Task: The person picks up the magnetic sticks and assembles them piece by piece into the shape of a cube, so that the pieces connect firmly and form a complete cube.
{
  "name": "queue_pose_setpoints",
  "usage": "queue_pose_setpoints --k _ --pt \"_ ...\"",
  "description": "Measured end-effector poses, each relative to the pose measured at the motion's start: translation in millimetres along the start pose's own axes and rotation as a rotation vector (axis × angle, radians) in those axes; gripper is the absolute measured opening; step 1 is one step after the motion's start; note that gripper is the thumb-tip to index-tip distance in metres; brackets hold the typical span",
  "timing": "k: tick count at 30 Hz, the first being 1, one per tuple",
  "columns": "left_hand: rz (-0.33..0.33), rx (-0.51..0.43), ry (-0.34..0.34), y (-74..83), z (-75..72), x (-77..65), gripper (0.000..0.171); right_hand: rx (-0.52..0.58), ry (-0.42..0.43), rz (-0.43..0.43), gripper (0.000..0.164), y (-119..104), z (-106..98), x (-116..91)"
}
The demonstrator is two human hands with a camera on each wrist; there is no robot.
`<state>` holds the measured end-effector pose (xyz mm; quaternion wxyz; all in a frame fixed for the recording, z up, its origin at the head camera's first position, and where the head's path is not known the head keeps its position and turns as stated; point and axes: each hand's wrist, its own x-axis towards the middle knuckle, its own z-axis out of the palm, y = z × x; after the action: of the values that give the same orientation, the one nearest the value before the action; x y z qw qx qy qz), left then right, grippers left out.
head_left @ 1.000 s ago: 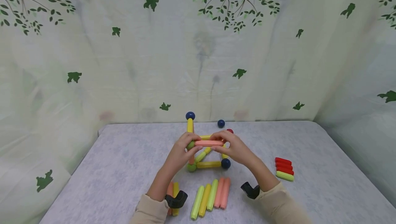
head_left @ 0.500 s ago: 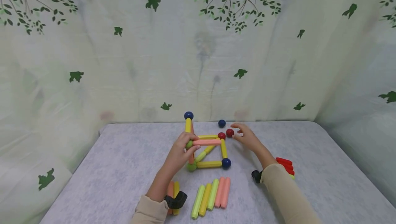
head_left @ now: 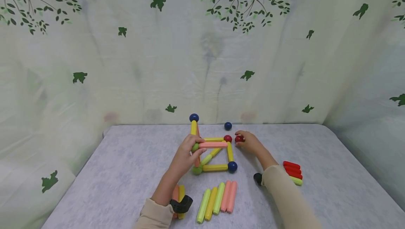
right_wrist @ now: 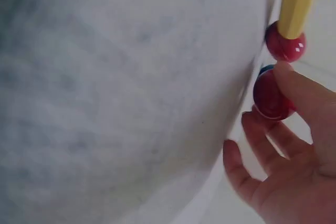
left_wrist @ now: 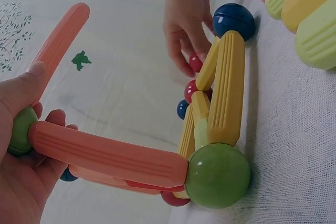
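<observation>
My left hand (head_left: 186, 151) holds a green ball (left_wrist: 21, 132) at an upper corner of a stick-and-ball frame, its thumb against a pink stick (head_left: 213, 145) that juts out to the right. From that ball another pink stick (left_wrist: 107, 150) runs down to a lower green ball (left_wrist: 218, 176). Yellow sticks (head_left: 215, 168) form the base, with a blue ball (head_left: 232, 167) at one corner and a red ball (head_left: 227, 138) at another. To the right of that corner, my right hand (head_left: 253, 144) pinches a loose red ball (right_wrist: 273, 95) between thumb and fingers.
A loose blue ball (head_left: 228, 126) lies near the table's back edge. Several green, yellow and pink sticks (head_left: 218, 201) lie in front of the frame, more sticks (head_left: 181, 194) beside the left wrist. Red sticks (head_left: 292, 169) and a green one lie at the right.
My right hand has let go of the pink stick, moved right and taken hold of the loose red ball. My left hand stays at the green ball.
</observation>
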<state>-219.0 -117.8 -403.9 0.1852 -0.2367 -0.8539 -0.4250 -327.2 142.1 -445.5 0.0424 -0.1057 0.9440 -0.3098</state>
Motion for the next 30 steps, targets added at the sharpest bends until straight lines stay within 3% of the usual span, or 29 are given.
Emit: queue_pose_setpoints --k 6,10,14,17,22,27,30 --pt "0.017 0.003 0.009 0.9 -0.1 -1.0 0.020 0.388 0.093 -0.045 0.046 -9.4 -7.3 -24.7" --pt "0.023 0.007 0.015 1.9 -0.5 -0.7 0.020 0.613 0.043 -0.161 0.046 -22.7 -16.9 -52.4" --pt "0.029 0.005 0.019 2.1 -1.0 0.4 0.021 0.729 -0.041 -0.236 0.043 -44.9 -26.2 -82.2" --pt "0.040 0.002 0.020 0.7 -0.8 1.0 0.021 0.754 -0.062 -0.273 0.042 -51.2 -25.7 -90.0" --pt "0.055 -0.003 0.023 -1.6 0.3 0.3 0.021 0.753 -0.047 -0.307 0.046 -43.6 -19.7 -88.4" --pt "0.055 -0.001 0.023 -0.7 0.6 -0.6 0.022 0.663 0.006 -0.253 0.052 -37.7 -15.9 -103.3" --pt "0.053 0.002 0.028 0.1 0.9 -0.3 0.022 0.564 -0.021 -0.196 0.052 -33.9 -8.4 -118.1"
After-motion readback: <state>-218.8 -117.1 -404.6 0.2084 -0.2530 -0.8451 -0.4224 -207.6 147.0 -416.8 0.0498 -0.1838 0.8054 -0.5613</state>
